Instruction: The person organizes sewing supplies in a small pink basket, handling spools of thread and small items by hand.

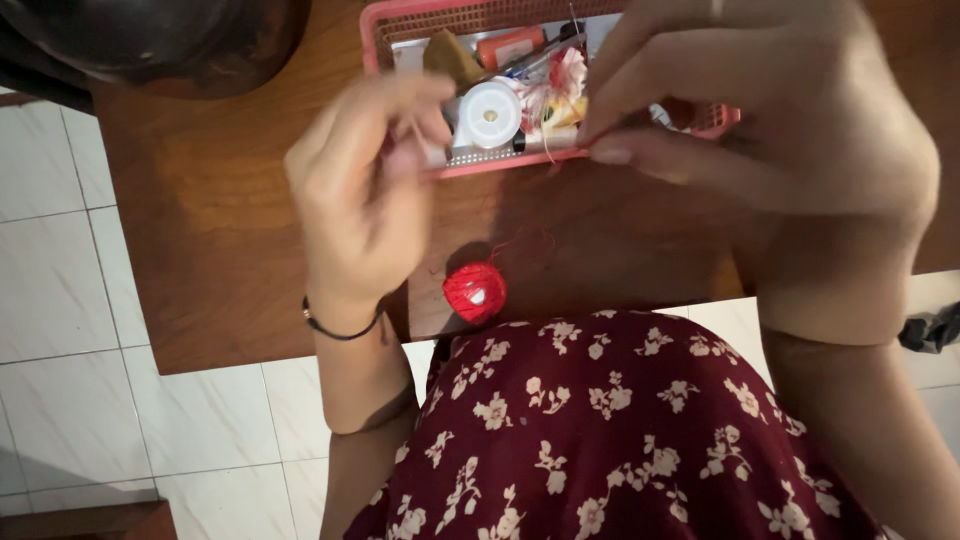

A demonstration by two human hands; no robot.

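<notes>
Pink basket [400,25] holding white spool [489,114], orange tube [510,47], both hands [365,190] seemingly pinching thread, red thread ball [475,292] nearby

Wood, plastic, thread and printed cloth

My worktop [230,230] is brown wood with a smooth, faintly satin face; at its far edge the pink tray [395,25] looks like moulded plastic with a perforated, mesh-like wall, and the white spool [489,113] in it is smooth, slightly glossy plastic. Near the worktop's front edge the red thread ball [475,291] is wound fibre with a soft sheen. My dress [620,430] is matt maroon cloth printed with pale flowers. The floor tiles [60,300] are glossy white.
</notes>
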